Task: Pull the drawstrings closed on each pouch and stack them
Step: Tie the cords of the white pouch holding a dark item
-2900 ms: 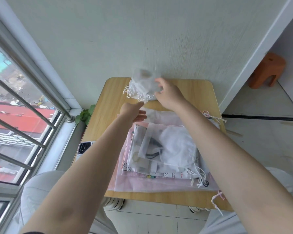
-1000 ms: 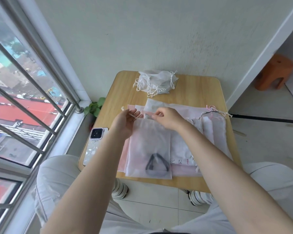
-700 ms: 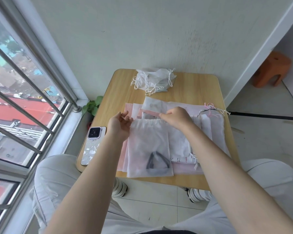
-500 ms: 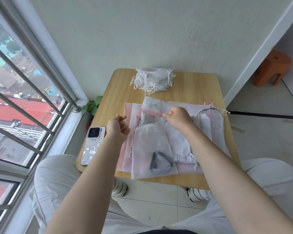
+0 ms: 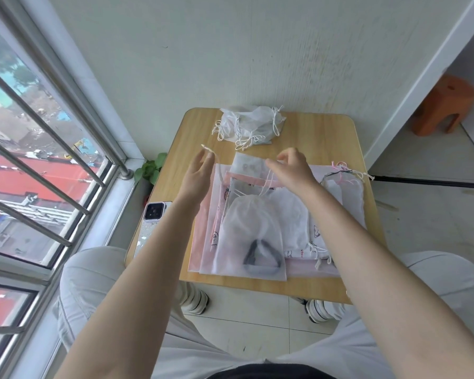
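Note:
A translucent white pouch (image 5: 251, 236) with a dark looped item inside lies on top of a pile of flat pouches (image 5: 337, 198) on the small wooden table (image 5: 312, 138). Its mouth is gathered into a rounded bunch. My left hand (image 5: 199, 170) pinches the end of one white drawstring (image 5: 219, 170), raised up and to the left. My right hand (image 5: 292, 166) pinches the other strings, raised above the pouch's mouth. A heap of cinched white pouches (image 5: 248, 124) sits at the table's far edge.
A phone (image 5: 151, 222) lies at the table's left edge beside the pile. A window with metal bars (image 5: 52, 149) runs along the left. A small green plant (image 5: 151, 168) sits in the corner by the sill. An orange stool (image 5: 443, 105) stands on the floor at right.
Both hands have pulled the drawstrings outward and upward, and the pouch's flat open mouth is now cinched into a bunch. Earlier, a closed pouch went onto the far heap.

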Demonstrator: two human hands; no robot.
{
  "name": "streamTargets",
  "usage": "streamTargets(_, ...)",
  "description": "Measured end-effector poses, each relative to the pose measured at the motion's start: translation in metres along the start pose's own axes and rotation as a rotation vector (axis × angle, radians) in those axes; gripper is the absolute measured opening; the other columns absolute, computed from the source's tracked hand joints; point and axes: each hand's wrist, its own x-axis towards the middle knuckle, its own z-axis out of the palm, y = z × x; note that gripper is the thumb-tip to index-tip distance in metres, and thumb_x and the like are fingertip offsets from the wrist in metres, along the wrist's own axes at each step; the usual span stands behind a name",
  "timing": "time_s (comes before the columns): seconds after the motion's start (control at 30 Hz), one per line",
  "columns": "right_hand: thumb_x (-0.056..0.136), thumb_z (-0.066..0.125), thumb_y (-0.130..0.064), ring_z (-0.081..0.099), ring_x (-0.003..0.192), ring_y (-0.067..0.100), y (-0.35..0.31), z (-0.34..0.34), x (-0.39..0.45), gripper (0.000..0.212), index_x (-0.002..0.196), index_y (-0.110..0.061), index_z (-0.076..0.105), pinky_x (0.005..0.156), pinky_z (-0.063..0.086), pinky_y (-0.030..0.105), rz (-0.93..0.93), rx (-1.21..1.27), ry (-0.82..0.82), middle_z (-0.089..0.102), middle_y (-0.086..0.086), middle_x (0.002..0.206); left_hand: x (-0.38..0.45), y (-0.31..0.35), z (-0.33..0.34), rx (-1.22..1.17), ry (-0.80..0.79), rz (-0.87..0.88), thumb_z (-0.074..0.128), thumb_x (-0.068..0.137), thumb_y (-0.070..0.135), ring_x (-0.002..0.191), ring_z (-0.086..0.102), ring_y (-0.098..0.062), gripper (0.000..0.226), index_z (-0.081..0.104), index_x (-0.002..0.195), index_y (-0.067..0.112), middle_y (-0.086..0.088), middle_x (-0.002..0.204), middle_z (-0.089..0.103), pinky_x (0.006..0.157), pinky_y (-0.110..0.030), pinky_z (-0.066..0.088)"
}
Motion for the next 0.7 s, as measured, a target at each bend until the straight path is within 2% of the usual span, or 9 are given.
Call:
streamTargets(0.07, 0.086, 0.059, -0.033, 0.046, 0.104, 0.013, -0.001, 0.003, -0.002, 0.036, 0.117, -0.015, 0.052, 0.086, 0.04, 0.028, -0.052, -0.036, 0.046, 0.043, -0.001, 0.116, 0.001, 0.0, 0.003, 0.137, 0.088, -0.004, 0.052, 0.096, 0.043, 0.108, 0.05, -0.017, 0.049, 0.047, 0.139, 0.02, 0.004, 0.119, 0.048, 0.094, -0.037, 0.043)
streamTargets(0.13, 0.085, 0.054, -0.022, 0.052, 0.092, 0.018, 0.001, 0.005, -0.005, 0.022, 0.099, -0.008, 0.063, 0.074, 0.039, 0.028, -0.072, -0.157, 0.083, 0.058, 0.008, 0.106, 0.002, -0.003, 0.004, 0.359, 0.107, -0.024, 0.053, 0.09, 0.028, 0.081, 0.054, -0.02, 0.02, 0.064, 0.098, 0.014, -0.003, 0.089, 0.058, 0.073, -0.034, 0.044)
streamTargets(0.23, 0.083, 0.047, -0.026, 0.061, 0.065, 0.029, 0.005, 0.01, -0.01, 0.032, 0.077, -0.002, 0.067, 0.062, 0.049, 0.03, 0.055, -0.318, -0.076, 0.071, 0.012, 0.077, -0.006, -0.008, 0.01, 0.561, -0.059, -0.121, 0.051, 0.091, 0.032, 0.067, 0.061, -0.021, 0.036, 0.072, 0.07, 0.011, -0.002, 0.073, 0.07, 0.066, -0.031, 0.05)
streamTargets(0.3, 0.089, 0.046, -0.043, 0.063, 0.059, 0.024, 0.006, 0.016, -0.016, 0.038, 0.085, -0.014, 0.07, 0.062, 0.05, 0.027, 0.115, -0.396, -0.252, 0.07, 0.005, 0.071, -0.012, -0.007, 0.019, 0.687, -0.109, -0.121, 0.051, 0.092, 0.044, 0.069, 0.062, -0.022, 0.046, 0.072, 0.073, 0.007, -0.004, 0.075, 0.071, 0.068, -0.032, 0.051)
streamTargets(0.37, 0.09, 0.05, -0.052, 0.062, 0.067, 0.021, 0.009, 0.023, -0.019, 0.037, 0.096, -0.022, 0.069, 0.061, 0.044, 0.025, 0.087, -0.39, -0.32, 0.067, 0.003, 0.077, -0.017, -0.003, 0.029, 0.743, -0.114, -0.116, 0.052, 0.092, 0.049, 0.058, 0.05, -0.018, 0.052, 0.055, 0.062, 0.007, -0.002, 0.062, 0.056, 0.055, -0.028, 0.039)
streamTargets(0.43, 0.091, 0.057, -0.047, 0.059, 0.069, 0.018, 0.012, 0.027, -0.019, 0.032, 0.082, -0.019, 0.069, 0.058, 0.039, 0.025, 0.05, -0.277, -0.315, 0.063, 0.001, 0.074, -0.018, -0.003, 0.038, 0.701, -0.125, -0.127, 0.058, 0.09, 0.051, 0.051, 0.038, -0.015, 0.055, 0.038, 0.054, 0.014, 0.001, 0.054, 0.04, 0.05, -0.028, 0.027)
streamTargets(0.53, 0.088, 0.066, -0.031, 0.05, 0.059, 0.007, 0.014, 0.031, -0.021, 0.028, 0.063, -0.021, 0.064, 0.052, 0.034, 0.02, 0.051, -0.06, -0.328, 0.06, -0.005, 0.066, -0.016, -0.005, 0.043, 0.561, -0.146, -0.126, 0.068, 0.083, 0.04, 0.05, 0.032, -0.015, 0.052, 0.035, 0.049, 0.02, 0.005, 0.049, 0.033, 0.053, -0.03, 0.024)
streamTargets(0.63, 0.086, 0.066, -0.022, 0.051, 0.062, 0.008, 0.017, 0.035, -0.023, 0.021, 0.068, -0.012, 0.07, 0.054, 0.036, 0.019, 0.043, 0.005, -0.346, 0.062, -0.004, 0.073, -0.014, -0.009, 0.044, 0.426, -0.109, -0.149, 0.071, 0.076, 0.026, 0.054, 0.034, -0.016, 0.045, 0.043, 0.041, 0.021, 0.007, 0.046, 0.035, 0.054, -0.031, 0.025)
streamTargets(0.7, 0.086, 0.064, -0.016, 0.047, 0.06, 0.009, 0.02, 0.036, -0.023, 0.029, 0.057, -0.014, 0.063, 0.052, 0.033, 0.019, 0.04, 0.028, -0.358, 0.056, -0.005, 0.065, -0.017, -0.009, 0.045, 0.276, -0.066, -0.136, 0.072, 0.077, 0.021, 0.058, 0.05, -0.016, 0.03, 0.064, 0.048, 0.019, 0.001, 0.053, 0.057, 0.058, -0.03, 0.043)
